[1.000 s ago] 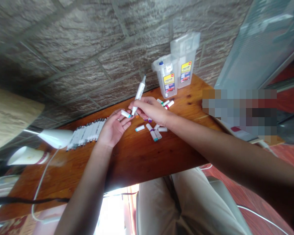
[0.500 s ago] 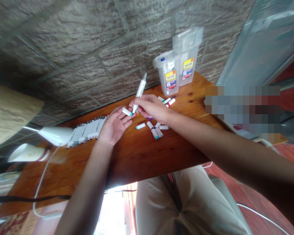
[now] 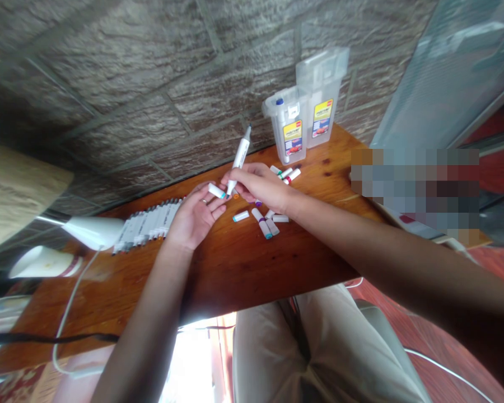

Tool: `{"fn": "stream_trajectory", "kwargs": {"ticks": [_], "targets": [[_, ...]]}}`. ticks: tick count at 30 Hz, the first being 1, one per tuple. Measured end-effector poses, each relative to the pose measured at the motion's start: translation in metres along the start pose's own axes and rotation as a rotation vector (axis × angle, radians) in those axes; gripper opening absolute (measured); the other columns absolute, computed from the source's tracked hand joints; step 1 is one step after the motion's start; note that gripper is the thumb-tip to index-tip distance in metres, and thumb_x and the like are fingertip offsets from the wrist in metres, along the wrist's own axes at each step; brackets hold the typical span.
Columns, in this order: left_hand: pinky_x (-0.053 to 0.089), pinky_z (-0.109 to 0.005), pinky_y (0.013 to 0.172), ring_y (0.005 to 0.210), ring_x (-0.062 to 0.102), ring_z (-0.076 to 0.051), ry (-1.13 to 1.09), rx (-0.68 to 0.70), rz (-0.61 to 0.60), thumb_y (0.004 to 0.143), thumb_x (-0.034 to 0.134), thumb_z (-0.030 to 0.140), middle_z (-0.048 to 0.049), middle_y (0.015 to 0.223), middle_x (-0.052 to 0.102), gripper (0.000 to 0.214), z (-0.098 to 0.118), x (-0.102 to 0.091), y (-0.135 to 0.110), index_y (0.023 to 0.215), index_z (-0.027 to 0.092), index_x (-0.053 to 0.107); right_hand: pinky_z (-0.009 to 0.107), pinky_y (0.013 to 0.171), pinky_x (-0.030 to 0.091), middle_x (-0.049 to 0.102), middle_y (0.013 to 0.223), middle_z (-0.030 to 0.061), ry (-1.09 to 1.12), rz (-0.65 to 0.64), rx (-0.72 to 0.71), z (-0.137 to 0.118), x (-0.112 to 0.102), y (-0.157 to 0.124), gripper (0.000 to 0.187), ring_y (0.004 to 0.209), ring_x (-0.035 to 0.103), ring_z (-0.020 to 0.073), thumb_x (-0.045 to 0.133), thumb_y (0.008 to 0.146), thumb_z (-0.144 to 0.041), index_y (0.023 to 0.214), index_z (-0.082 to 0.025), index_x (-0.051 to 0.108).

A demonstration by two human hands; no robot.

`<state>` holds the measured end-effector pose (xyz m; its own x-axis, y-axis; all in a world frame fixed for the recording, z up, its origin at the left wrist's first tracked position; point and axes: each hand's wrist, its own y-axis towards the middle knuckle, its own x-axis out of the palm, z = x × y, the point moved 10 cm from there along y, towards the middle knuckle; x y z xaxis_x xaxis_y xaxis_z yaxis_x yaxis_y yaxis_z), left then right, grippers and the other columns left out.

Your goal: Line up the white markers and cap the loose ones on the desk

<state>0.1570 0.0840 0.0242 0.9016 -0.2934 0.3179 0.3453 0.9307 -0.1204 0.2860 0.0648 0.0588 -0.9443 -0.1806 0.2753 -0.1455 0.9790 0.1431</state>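
Between the thumb and fingers of my left hand (image 3: 196, 218) is a white marker cap (image 3: 215, 191) with a teal band at its end. My right hand (image 3: 260, 183) pinches a white marker (image 3: 240, 154) that has no caps on, its upper tip pointing up and its lower tip down beside the cap's end. Below my hands, several loose marker caps (image 3: 259, 220) with coloured bands lie on the wooden table (image 3: 235, 268). More caps (image 3: 292, 176) lie to the right of my right hand. A row of uncapped markers (image 3: 147, 224) lies left of my left hand.
Two clear plastic marker boxes (image 3: 293, 137) stand against the brick wall (image 3: 193, 84); the front one holds a blue-capped marker. At the left are a white lamp-like cone (image 3: 94, 232), a paper cup (image 3: 46, 263) and a white cable (image 3: 69, 308). The table's front edge is near my lap.
Both hands keep nearly the same place and hold. The cap in my left hand has shifted slightly left, a little away from the marker's lower tip.
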Motion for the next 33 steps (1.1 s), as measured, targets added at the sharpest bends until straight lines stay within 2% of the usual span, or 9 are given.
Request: {"fn": "stream_trajectory", "kwargs": {"ticks": [6,19,33], "targets": [[0.054,-0.02,0.072,0.09,0.071,-0.016,-0.006,-0.011,0.024,0.08,0.066,0.024,-0.0038,0.099,0.073,0.012,-0.0006,-0.0015,0.0001,0.091,0.018,0.067,0.016,0.036,0.021,0.043,0.046,-0.0065,0.011,-0.006,0.006,0.0001,0.0013,-0.0003,0.022,0.038,0.032,0.0038,0.053,0.086,-0.017,0.066,-0.013,0.059],[0.056,-0.023,0.077,0.098,0.072,-0.02,0.002,-0.024,-0.032,0.083,0.062,0.022,-0.0057,0.101,0.074,0.016,-0.0054,0.007,-0.0007,0.097,0.017,0.068,0.015,0.037,0.023,0.046,0.047,-0.0051,0.027,-0.01,-0.004,0.0042,0.0012,0.002,0.019,0.04,0.036,0.0042,0.054,0.085,-0.018,0.069,-0.012,0.061],[0.056,-0.025,0.081,0.098,0.072,-0.02,-0.018,-0.003,-0.046,0.081,0.064,0.021,-0.0053,0.1,0.074,0.012,-0.0046,0.0074,0.0007,0.091,0.017,0.069,0.015,0.036,0.022,0.046,0.045,-0.0057,0.022,-0.021,-0.006,0.0048,0.002,0.0029,0.018,0.039,0.034,0.0042,0.058,0.086,-0.021,0.07,-0.013,0.061]]}}
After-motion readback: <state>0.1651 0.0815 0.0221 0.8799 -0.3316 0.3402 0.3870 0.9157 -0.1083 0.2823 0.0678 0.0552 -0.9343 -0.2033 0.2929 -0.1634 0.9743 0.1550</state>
